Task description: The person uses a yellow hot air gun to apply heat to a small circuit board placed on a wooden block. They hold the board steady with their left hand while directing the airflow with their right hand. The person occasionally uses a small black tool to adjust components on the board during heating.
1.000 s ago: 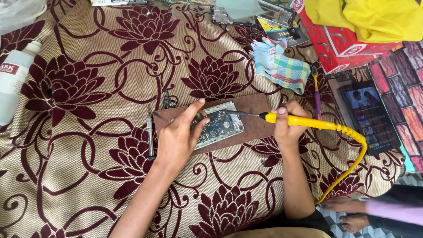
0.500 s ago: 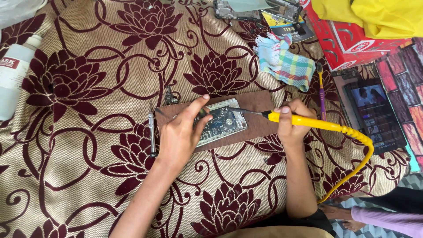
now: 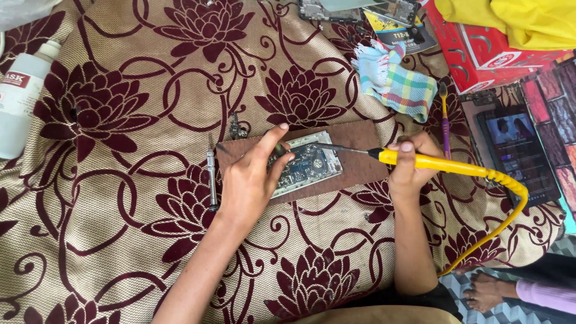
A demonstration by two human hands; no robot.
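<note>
Near the middle of the frame, an opened phone (image 3: 306, 163) with its circuit board exposed lies on a brown board (image 3: 354, 162), which rests on a beige cloth (image 3: 120, 240) patterned with dark red flowers. The left hand (image 3: 252, 183) lies over the left end of the phone, its fingers pinching a small dark tool whose kind cannot be told, pressed down on the phone's upper left corner. The right hand (image 3: 411, 163), at the right edge of the brown board, is clenched around the handle of a yellow soldering iron (image 3: 420, 161); the iron's thin metal tip reaches left across the board to the top edge of the phone, close to the left hand's fingertips. The iron's yellow cord (image 3: 510, 204) curves off to the right and then down toward the lower right of the frame.

Just left of the left hand, a slim metal screwdriver (image 3: 211, 180) lies on the cloth. A white plastic bottle (image 3: 21, 99) lies at the far left edge. In the upper right, a checked rag (image 3: 399, 81) sits beside a red box (image 3: 486, 54), with a purple-handled brush (image 3: 445, 117) below it. A tablet (image 3: 519, 153) with a lit screen lies at the right edge. Another person's bare foot (image 3: 486, 291) shows in the lower right corner.
</note>
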